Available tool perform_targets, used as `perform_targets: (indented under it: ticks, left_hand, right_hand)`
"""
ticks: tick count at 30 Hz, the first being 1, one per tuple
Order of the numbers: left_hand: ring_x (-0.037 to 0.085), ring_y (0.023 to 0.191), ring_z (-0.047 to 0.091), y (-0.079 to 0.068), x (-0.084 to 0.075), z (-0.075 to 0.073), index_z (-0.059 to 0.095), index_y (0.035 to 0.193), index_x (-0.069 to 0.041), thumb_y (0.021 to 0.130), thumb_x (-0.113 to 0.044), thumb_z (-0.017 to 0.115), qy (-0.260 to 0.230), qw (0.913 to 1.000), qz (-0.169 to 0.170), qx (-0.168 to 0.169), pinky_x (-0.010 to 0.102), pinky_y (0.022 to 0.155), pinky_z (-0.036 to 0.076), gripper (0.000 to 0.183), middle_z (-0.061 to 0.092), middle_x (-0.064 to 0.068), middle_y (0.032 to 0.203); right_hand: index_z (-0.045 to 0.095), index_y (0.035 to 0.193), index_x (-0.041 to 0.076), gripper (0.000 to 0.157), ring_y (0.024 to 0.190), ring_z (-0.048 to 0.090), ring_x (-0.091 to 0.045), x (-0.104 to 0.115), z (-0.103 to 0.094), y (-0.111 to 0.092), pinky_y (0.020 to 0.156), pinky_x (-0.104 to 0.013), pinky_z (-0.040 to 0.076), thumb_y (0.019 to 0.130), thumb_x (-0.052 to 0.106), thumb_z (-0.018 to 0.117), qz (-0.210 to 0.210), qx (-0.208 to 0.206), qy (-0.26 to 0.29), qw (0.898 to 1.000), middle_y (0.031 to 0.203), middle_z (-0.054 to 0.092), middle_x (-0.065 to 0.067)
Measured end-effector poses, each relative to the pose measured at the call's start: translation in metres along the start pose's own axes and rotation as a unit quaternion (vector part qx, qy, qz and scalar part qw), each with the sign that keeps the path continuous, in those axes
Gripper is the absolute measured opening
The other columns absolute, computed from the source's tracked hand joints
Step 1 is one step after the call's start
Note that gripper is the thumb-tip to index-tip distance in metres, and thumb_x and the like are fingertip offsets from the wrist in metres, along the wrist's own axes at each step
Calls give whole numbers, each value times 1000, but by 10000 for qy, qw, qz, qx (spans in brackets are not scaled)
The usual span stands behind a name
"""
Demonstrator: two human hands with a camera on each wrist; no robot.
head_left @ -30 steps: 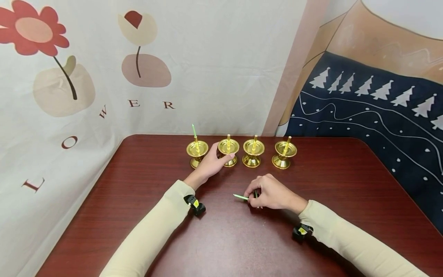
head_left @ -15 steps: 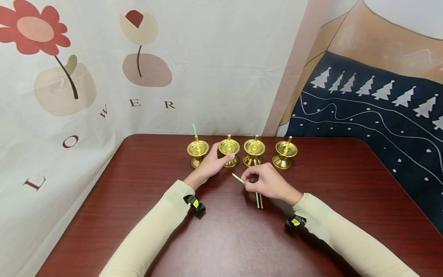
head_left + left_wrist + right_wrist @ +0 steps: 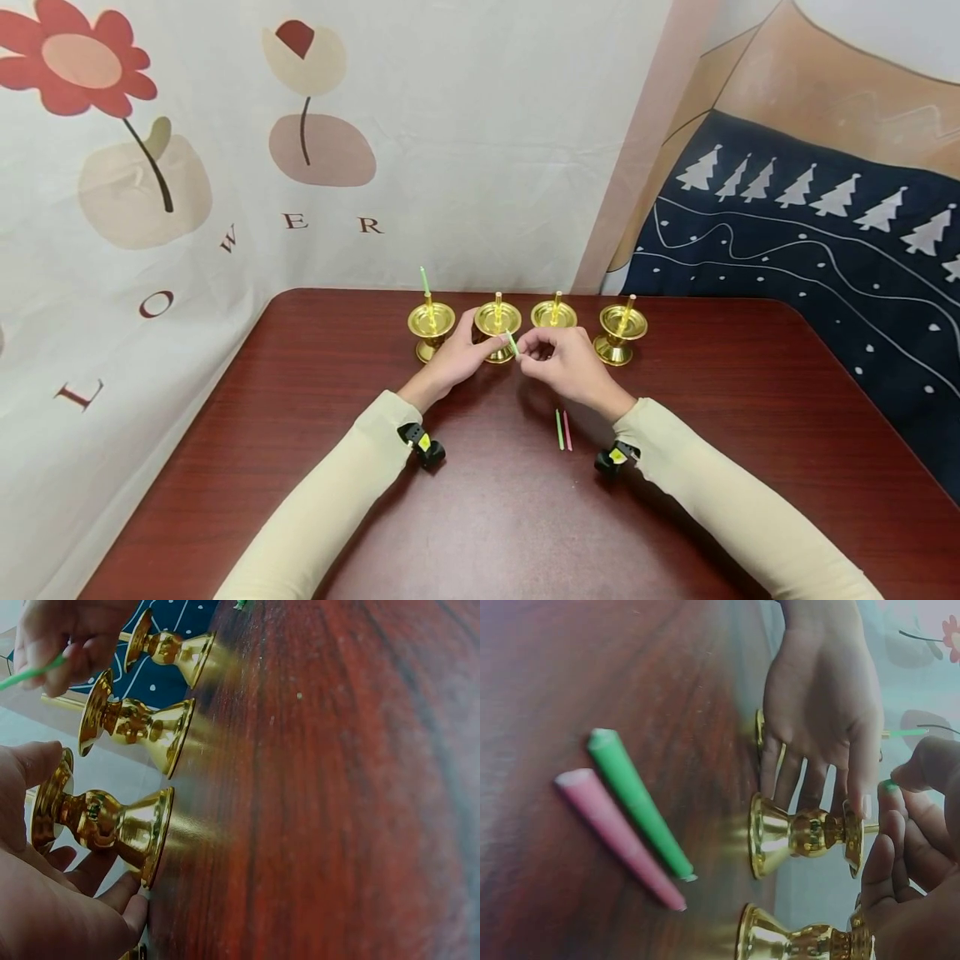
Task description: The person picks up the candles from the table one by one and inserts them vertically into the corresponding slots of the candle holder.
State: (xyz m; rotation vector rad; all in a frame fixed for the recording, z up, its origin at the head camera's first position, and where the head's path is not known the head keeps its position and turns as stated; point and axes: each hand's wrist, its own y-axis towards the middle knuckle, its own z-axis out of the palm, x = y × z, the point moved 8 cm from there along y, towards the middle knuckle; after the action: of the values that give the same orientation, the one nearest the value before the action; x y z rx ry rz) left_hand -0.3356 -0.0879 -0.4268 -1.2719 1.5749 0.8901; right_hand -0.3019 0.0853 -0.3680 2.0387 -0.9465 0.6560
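Observation:
My left hand holds the second brass candle holder from the left. In the left wrist view its thumb lies at the dish and the fingers reach behind the stem and base. Between thumb and fingers, my right hand pinches a thin green candle. That candle tilts upward just in front and to the right of the held holder, apart from its tube. The leftmost candle holder carries an upright green candle. A green candle and a pink candle lie side by side on the table.
To the right stand two more brass holders, the third partly behind my right hand and the fourth farther along. The dark red table ends at a printed cloth backdrop.
My right hand has lifted the green candle from near the two lying candles, forward and left toward the second holder. The candle now points more upward. My left hand has stayed on its holder.

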Motion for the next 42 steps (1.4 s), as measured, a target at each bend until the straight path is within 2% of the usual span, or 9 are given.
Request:
perform_targets:
  ticks: [7,17,25,34,42]
  left_hand:
    - [32,152,46,-2,-1,1,33,164,-7,107,-26,75,-392,9992,16,56,50,125,35,74,51,19,160]
    - [33,152,48,-5,-4,5,26,164,-8,109,-13,71,-909,9951,272,281,47,119,42,72,54,21,159]
    - [32,154,45,-5,-3,7,24,165,-6,109,-12,69,-1048,9935,290,349,46,122,39,72,50,21,163]
    - [32,154,45,-6,-2,6,24,166,-7,109,-13,70,-1001,9941,240,334,47,123,38,73,49,20,164]
    - [32,154,44,-7,-3,5,23,167,-7,110,-14,70,-943,9946,238,358,48,124,37,74,48,20,165]
  right_hand:
    - [79,92,6,5,78,67,-15,-1,-3,17,71,-24,54,90,2,79,113,-381,37,9992,83,73,1]
    - [79,92,2,2,78,69,-17,0,-8,41,72,-23,54,93,4,80,266,-970,214,9947,83,76,-4]
    - [81,90,5,4,75,70,-17,4,-16,57,68,-21,51,94,5,81,197,-1390,245,9898,83,78,-5]
    - [83,96,0,5,79,69,-15,5,-13,67,73,-21,51,95,4,80,164,-1374,438,9894,87,79,-9]
    - [82,97,-1,5,79,70,-16,6,-10,68,72,-20,51,97,4,80,189,-1322,324,9905,88,79,-11]
